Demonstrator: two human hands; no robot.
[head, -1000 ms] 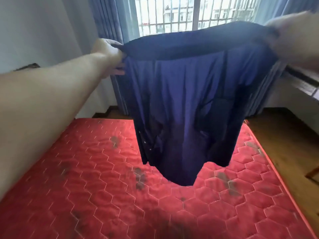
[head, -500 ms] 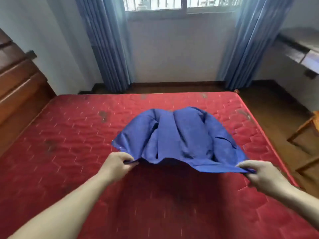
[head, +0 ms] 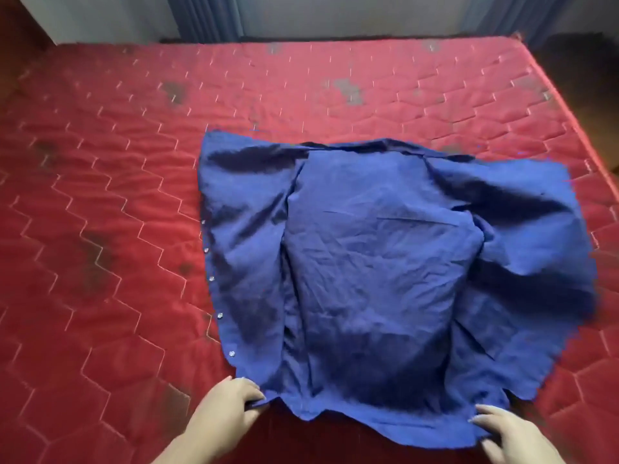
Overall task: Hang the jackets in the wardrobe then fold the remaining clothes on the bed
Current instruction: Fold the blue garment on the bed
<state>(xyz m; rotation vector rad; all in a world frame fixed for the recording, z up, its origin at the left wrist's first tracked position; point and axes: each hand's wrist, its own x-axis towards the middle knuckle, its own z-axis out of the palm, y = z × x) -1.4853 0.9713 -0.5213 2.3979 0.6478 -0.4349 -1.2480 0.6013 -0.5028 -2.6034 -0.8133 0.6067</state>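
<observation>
My right hand (head: 509, 437) cut off by the near edge, curtains (head: 204, 15) cropped at the far edge, mattress (head: 100, 195) under my shirt (head: 378, 262) hidden

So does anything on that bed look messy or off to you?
Yes. The red mattress is bare, with dark grey stains scattered over it. The blue shirt lies rumpled, its side panels bunched rather than flat. The left hand grips its near hem; the right hand rests on it.
</observation>
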